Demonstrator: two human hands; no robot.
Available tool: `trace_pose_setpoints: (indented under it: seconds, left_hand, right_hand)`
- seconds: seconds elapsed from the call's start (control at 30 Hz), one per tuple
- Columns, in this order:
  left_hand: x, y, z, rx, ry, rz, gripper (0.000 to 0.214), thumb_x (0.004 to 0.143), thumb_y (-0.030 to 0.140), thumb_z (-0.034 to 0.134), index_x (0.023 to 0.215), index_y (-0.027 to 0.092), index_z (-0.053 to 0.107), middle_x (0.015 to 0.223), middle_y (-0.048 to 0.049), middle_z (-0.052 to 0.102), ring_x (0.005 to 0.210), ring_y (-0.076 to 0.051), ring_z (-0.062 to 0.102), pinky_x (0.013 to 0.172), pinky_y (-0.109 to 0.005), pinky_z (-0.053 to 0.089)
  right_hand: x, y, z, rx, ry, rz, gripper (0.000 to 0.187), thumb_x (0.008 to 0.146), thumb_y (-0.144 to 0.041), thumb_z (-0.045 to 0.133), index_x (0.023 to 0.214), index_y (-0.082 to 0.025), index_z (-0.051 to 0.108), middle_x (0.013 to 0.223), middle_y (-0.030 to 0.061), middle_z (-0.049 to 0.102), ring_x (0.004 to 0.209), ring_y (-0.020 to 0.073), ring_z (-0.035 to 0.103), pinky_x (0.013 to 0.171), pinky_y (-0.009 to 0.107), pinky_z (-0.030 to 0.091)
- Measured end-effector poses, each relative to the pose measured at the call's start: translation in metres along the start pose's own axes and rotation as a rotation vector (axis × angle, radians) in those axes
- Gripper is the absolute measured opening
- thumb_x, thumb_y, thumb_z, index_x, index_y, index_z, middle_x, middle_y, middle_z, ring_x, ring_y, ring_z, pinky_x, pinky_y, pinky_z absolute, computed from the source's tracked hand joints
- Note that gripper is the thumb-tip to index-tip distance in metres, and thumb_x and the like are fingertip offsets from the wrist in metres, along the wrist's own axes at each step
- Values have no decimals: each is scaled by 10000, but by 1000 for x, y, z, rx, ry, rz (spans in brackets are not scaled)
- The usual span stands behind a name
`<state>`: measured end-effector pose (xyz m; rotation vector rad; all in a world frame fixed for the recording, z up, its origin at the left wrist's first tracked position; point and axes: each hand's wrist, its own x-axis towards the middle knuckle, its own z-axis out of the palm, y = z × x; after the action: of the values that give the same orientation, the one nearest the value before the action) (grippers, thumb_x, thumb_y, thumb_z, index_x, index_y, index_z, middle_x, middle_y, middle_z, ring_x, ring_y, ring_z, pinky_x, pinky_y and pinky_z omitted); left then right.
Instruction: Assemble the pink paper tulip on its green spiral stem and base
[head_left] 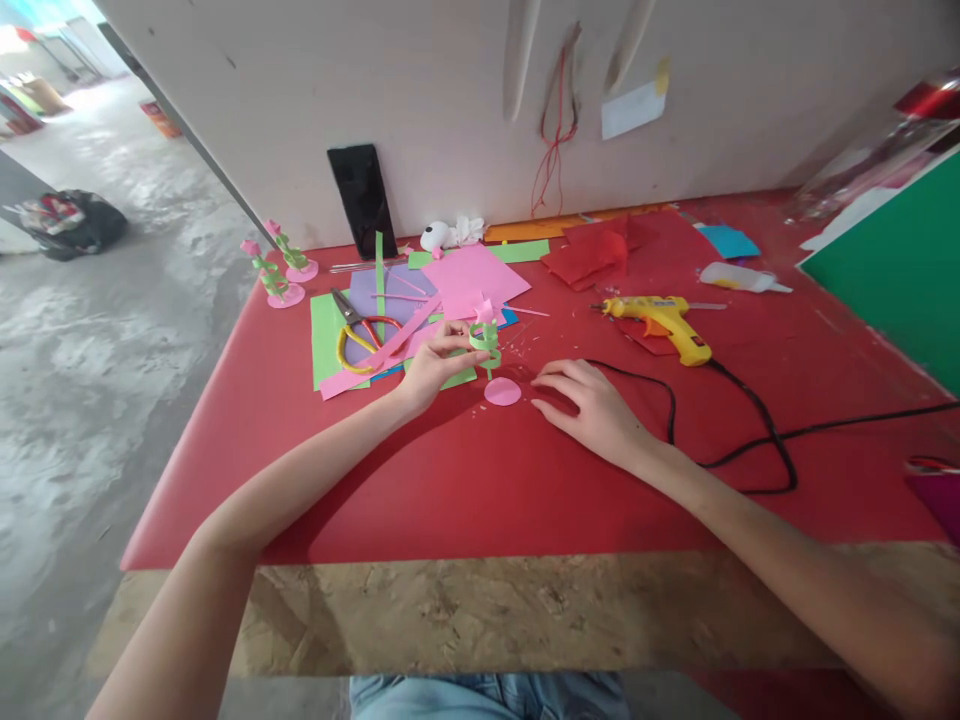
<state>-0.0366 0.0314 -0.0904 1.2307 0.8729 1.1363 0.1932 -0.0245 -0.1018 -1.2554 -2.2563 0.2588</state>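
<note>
Between the fingertips of my left hand (437, 368) is a paper flower (484, 335) with a pink bloom and curled green leaves, held upright. Its stem's lower end is at a pink paper disc (502, 391) on the table; I cannot tell whether they touch. To the right of the disc, my right hand (581, 400) rests near the tabletop, fingers apart and nothing in them. Left of my left hand, scissors (355, 335) with red and yellow handles lie on coloured paper. A yellow hot glue gun (664, 322) lies beyond my right hand.
Two finished-looking paper flowers (279, 275) stand on pink discs at the back left. A black phone (363, 200) leans against the wall. Pink paper (476, 282), red paper (592, 255) and a glue bottle (742, 278) lie behind. The gun's black cord (772, 440) crosses the right side.
</note>
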Motion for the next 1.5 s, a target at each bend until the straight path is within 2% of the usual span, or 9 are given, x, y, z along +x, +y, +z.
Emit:
trace_pose_setpoints:
  seconds: [0.17,0.47,0.7,0.9,1.0,1.17,1.37,1.5]
  left_hand:
    - [-3,-3,6,121,-106,50,172,561,366,874,653,264,770,898,-14,520,981,-167,501,1004,-373,373]
    - [2,-14,5,291,-167,107,220,573,469,858,661,287,772,940,-19,526,979,-169,505,940,-349,397]
    - [3,-16,4,372,-194,133,200,591,476,848,697,321,780,949,-13,534,985,-162,520,935,-340,407]
    - [5,-18,1,390,-204,150,170,618,451,840,704,319,778,973,-14,566,1014,-172,540,917,-339,445]
    - [5,-19,0,388,-199,164,175,610,453,845,715,329,780,969,-12,576,1007,-170,546,912,-340,453]
    - [5,-20,-1,385,-183,176,198,604,471,843,731,332,782,963,-8,590,965,-159,554,929,-352,449]
    - [6,-21,-1,362,-207,177,186,611,452,844,729,324,780,956,-7,588,950,-151,553,922,-347,457]
    - [6,-20,-2,348,-220,175,166,631,421,839,732,304,781,950,-15,582,968,-162,557,907,-348,456]
  right_hand:
    - [-14,3,4,9,70,4,207,922,-288,475,904,-173,646,982,95,645,910,193,601,830,373,493]
    - [-17,0,6,-10,100,-65,209,914,-215,464,853,-166,658,923,79,656,827,177,575,766,343,463]
    - [-16,2,7,20,128,-66,185,901,-202,490,828,-170,657,913,70,652,793,160,560,761,329,449]
    - [-15,5,8,82,203,-58,154,889,-205,515,818,-165,645,887,70,649,797,161,574,753,325,469]
    - [-10,0,3,142,256,-32,124,890,-205,530,845,-164,638,877,62,644,799,141,584,730,289,483]
    - [13,-14,-3,426,336,79,93,808,-153,630,897,-163,656,891,29,635,684,82,538,636,234,459]
    - [40,-21,5,596,332,143,120,761,-167,678,881,-175,686,961,36,633,887,137,590,793,298,499]
    - [45,-22,9,647,332,130,89,749,-170,687,837,-171,697,936,35,633,873,139,594,778,308,504]
